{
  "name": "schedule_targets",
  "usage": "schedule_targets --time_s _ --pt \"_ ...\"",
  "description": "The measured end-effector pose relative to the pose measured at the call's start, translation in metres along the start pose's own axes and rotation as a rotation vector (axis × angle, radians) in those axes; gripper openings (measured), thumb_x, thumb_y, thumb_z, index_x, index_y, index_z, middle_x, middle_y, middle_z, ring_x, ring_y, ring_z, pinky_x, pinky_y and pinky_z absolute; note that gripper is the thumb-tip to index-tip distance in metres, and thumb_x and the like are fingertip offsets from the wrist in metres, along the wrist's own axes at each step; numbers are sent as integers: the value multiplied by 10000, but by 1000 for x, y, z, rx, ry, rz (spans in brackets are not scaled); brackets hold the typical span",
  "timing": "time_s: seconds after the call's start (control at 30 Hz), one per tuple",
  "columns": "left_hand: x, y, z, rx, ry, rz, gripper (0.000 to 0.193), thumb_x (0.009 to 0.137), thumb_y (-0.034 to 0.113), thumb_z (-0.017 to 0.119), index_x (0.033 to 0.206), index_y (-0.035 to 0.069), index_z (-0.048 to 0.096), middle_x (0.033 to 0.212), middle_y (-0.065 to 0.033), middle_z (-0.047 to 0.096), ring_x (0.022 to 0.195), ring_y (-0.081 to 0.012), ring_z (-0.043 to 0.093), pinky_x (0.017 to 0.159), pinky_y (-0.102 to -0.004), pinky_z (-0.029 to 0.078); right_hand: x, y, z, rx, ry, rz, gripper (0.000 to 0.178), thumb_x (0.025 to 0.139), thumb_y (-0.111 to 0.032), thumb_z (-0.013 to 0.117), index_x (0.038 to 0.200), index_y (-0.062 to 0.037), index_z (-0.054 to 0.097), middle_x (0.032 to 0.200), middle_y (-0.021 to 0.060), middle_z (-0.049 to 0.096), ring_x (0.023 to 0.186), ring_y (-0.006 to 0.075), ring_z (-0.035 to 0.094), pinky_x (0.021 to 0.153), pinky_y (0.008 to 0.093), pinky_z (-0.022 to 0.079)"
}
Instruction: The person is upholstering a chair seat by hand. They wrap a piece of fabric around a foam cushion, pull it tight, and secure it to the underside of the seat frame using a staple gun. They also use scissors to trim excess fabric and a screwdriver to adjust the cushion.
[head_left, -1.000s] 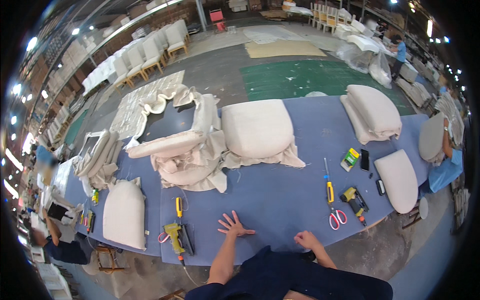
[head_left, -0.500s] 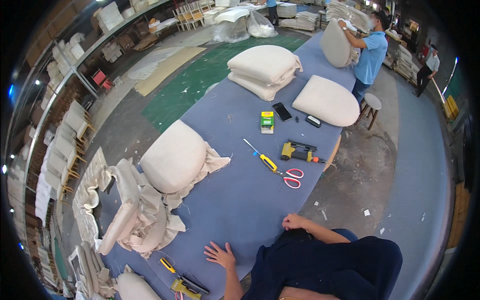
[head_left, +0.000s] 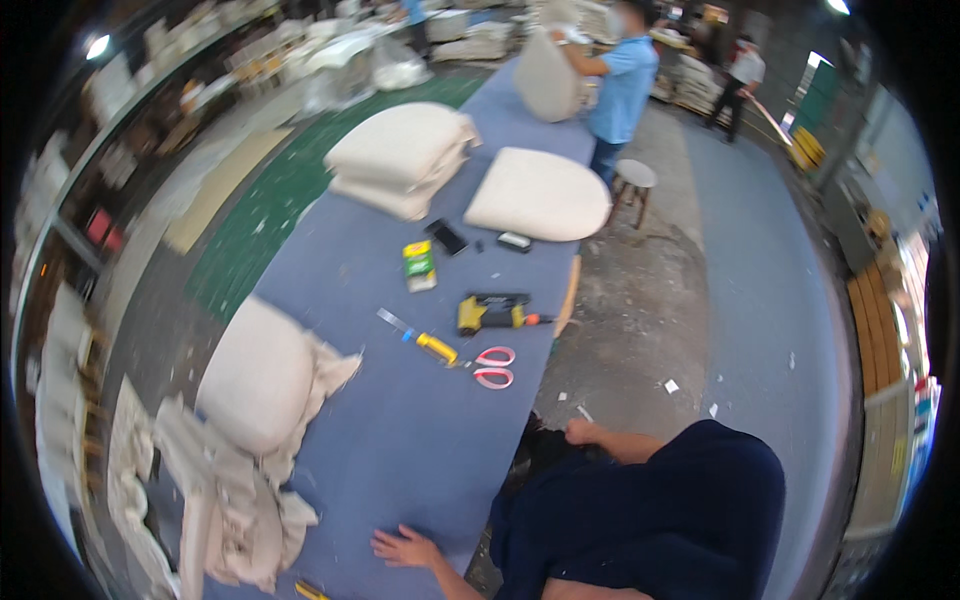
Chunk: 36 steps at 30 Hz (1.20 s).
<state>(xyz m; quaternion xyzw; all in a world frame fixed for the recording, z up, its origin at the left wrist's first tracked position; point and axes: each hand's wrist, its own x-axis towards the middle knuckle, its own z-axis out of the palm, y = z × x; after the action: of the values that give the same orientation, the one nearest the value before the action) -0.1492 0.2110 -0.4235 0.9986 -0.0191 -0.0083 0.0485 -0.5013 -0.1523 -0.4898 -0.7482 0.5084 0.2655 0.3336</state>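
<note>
My left hand (head_left: pixel 405 548) lies palm down on the blue-covered table (head_left: pixel 400 440), fingers spread, holding nothing. My right hand (head_left: pixel 582 431) is closed beside my dark shirt, off the table's right edge; what it may hold is hidden. Farther up the table lie red-handled scissors (head_left: pixel 494 368), a yellow-handled screwdriver (head_left: pixel 436 347) and a yellow-and-black staple gun (head_left: pixel 500 313) with an orange fitting. A cream cushion (head_left: pixel 255 375) with loose fabric edges rests on the left side. Nearer, a heap of cream fabric-covered pieces (head_left: pixel 235 510) sits at the table's left edge.
A green-and-yellow box (head_left: pixel 420 266), a phone (head_left: pixel 446 237) and a small dark case (head_left: pixel 514 242) lie mid-table. Beyond are stacked cushions (head_left: pixel 400 155) and a single cushion (head_left: pixel 540 195). A person in blue (head_left: pixel 628 85) handles another cushion by a stool (head_left: pixel 635 178).
My view has turned to the right, so the table and its things sit farther left. My right hand has moved off the table's edge; my left hand stays spread on the surface.
</note>
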Motion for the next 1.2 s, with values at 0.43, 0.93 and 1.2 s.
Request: schedule_targets --time_s 0.43,0.93,1.2 --pt "-26 56 20 261 590 269 603 1000 506 513 1404 61 567 1419 -184 568 1204 -369 586 996 -529 460 39 -39 -115 115 25 -45 364 863 -215 580 1134 -2 698 1138 237 709 1071 393 691 888 499 559" --pt "-78 133 51 123 453 350 647 989 567 498 1439 104 541 1461 -205 510 1272 -393 527 1055 -548 416 85 -19 -126 169 -46 -113 394 853 -271 596 1148 -31 702 1139 232 709 1079 391 687 911 497 555" --pt "-88 108 24 12 407 297 670 983 599 491 1458 128 527 1483 -215 479 1309 -405 496 1086 -558 392 64 -74 -97 51 -170 -159 462 833 -278 612 1207 -12 666 1141 250 704 1090 371 689 910 490 557"
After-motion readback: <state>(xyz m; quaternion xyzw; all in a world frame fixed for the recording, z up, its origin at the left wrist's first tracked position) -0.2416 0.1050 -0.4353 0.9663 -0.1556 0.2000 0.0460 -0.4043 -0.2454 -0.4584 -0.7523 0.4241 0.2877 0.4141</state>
